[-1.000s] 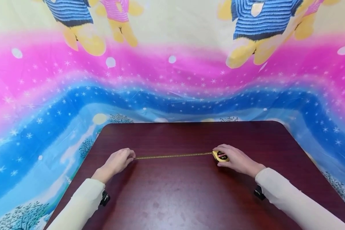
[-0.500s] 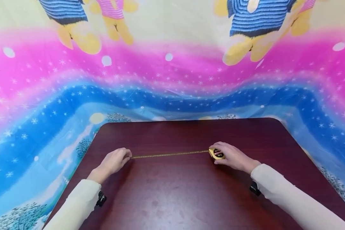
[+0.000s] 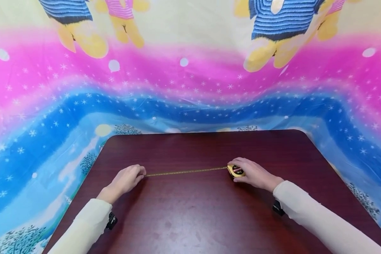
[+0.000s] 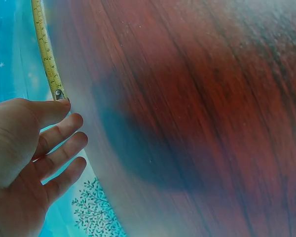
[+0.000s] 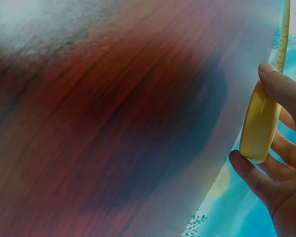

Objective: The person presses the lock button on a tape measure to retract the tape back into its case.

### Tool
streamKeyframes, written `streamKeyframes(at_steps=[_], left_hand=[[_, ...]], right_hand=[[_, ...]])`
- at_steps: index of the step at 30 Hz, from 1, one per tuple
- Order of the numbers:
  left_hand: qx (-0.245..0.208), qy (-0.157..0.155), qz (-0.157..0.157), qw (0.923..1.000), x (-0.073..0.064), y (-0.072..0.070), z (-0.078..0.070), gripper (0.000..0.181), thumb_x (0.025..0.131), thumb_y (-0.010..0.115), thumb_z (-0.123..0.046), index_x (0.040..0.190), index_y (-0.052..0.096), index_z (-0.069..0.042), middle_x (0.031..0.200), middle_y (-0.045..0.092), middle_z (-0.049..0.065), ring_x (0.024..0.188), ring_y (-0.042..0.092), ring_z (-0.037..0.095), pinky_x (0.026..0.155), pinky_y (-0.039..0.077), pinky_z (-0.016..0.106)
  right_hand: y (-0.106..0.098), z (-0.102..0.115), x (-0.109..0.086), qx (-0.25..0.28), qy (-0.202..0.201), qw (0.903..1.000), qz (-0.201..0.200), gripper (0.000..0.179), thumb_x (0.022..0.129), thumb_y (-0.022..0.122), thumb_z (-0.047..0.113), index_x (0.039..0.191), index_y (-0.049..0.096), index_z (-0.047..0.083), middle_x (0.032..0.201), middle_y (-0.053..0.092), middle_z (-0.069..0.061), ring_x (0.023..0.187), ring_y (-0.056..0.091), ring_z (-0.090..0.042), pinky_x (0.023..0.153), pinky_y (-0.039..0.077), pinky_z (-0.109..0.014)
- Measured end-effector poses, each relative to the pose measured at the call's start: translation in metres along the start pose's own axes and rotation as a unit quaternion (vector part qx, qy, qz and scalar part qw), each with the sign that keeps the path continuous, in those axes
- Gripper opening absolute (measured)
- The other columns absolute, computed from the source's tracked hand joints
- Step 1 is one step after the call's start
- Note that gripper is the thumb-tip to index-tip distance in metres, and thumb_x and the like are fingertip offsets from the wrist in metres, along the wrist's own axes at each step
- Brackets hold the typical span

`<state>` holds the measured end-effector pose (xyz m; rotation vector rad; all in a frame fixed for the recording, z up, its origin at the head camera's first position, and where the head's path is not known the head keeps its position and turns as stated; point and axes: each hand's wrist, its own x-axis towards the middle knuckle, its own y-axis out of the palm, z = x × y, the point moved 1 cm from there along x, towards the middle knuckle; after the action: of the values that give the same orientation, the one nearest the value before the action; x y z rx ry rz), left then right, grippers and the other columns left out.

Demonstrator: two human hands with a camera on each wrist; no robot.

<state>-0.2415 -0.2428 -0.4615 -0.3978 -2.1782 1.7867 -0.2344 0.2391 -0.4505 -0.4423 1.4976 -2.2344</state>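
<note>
A yellow tape measure [image 3: 236, 171] with a black round label sits in my right hand [image 3: 254, 173], gripped between thumb and fingers. From its case the yellow blade [image 3: 187, 171] runs out leftward, nearly straight, above the table. My left hand [image 3: 124, 181] pinches the blade's free end. In the left wrist view the metal end hook [image 4: 59, 94] shows right by the left thumb, while the other fingers are loosely bent. The right wrist view shows the tape case [image 5: 260, 123] edge-on, thumb at its top and a finger under its lower end.
Beneath both hands lies a dark reddish-brown table [image 3: 184, 208] with rounded far corners. Behind it and along its sides hangs a printed cloth [image 3: 190, 81] with bears and snowflakes. A small black device [image 3: 112, 221] is strapped under the left wrist, and another [image 3: 278, 207] under the right.
The whole head view has shifted slightly. The right hand with the tape case comes a little closer to the left hand, so the drawn-out blade looks slightly shorter. Both grips stay the same.
</note>
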Motion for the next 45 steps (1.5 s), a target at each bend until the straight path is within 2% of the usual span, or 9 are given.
streamKeyframes(at_steps=[7, 26, 36, 45], left_hand=[[-0.004, 0.003, -0.002, 1.0, 0.002, 0.004, -0.001, 0.006, 0.094, 0.07, -0.01, 0.097, 0.072, -0.014, 0.092, 0.068, 0.0, 0.088, 0.065, 0.017, 0.08, 0.056, 0.041], [-0.009, -0.001, -0.012, 0.9999, 0.006, 0.005, -0.012, 0.005, 0.095, 0.069, -0.01, 0.098, 0.071, -0.014, 0.093, 0.068, -0.001, 0.085, 0.063, 0.015, 0.08, 0.055, 0.039], [0.002, 0.012, -0.011, 0.9999, 0.008, 0.003, -0.016, 0.004, 0.093, 0.071, -0.011, 0.097, 0.071, -0.012, 0.09, 0.067, -0.002, 0.084, 0.062, 0.014, 0.079, 0.055, 0.038], [-0.002, 0.008, -0.003, 1.0, 0.006, 0.004, -0.017, 0.004, 0.095, 0.069, -0.012, 0.098, 0.071, -0.014, 0.091, 0.068, -0.002, 0.084, 0.062, 0.014, 0.08, 0.055, 0.038]], right_hand=[[0.001, 0.002, 0.004, 0.002, -0.006, 1.0, -0.007, 0.06, 0.086, 0.082, 0.026, 0.14, 0.058, 0.013, 0.139, 0.059, -0.01, 0.123, 0.058, -0.028, 0.099, 0.052, -0.051], [0.008, 0.012, 0.014, 0.014, -0.009, 0.9999, -0.004, 0.06, 0.086, 0.082, 0.027, 0.14, 0.058, 0.015, 0.14, 0.058, -0.007, 0.125, 0.057, -0.026, 0.1, 0.052, -0.049], [0.007, 0.017, 0.018, 0.017, -0.014, 0.9998, 0.001, 0.059, 0.087, 0.081, 0.028, 0.14, 0.058, 0.016, 0.141, 0.058, -0.007, 0.127, 0.056, -0.026, 0.102, 0.051, -0.049], [0.009, 0.021, 0.02, 0.023, -0.008, 0.9997, 0.002, 0.058, 0.087, 0.081, 0.028, 0.139, 0.059, 0.017, 0.141, 0.058, -0.006, 0.127, 0.057, -0.025, 0.102, 0.051, -0.049]])
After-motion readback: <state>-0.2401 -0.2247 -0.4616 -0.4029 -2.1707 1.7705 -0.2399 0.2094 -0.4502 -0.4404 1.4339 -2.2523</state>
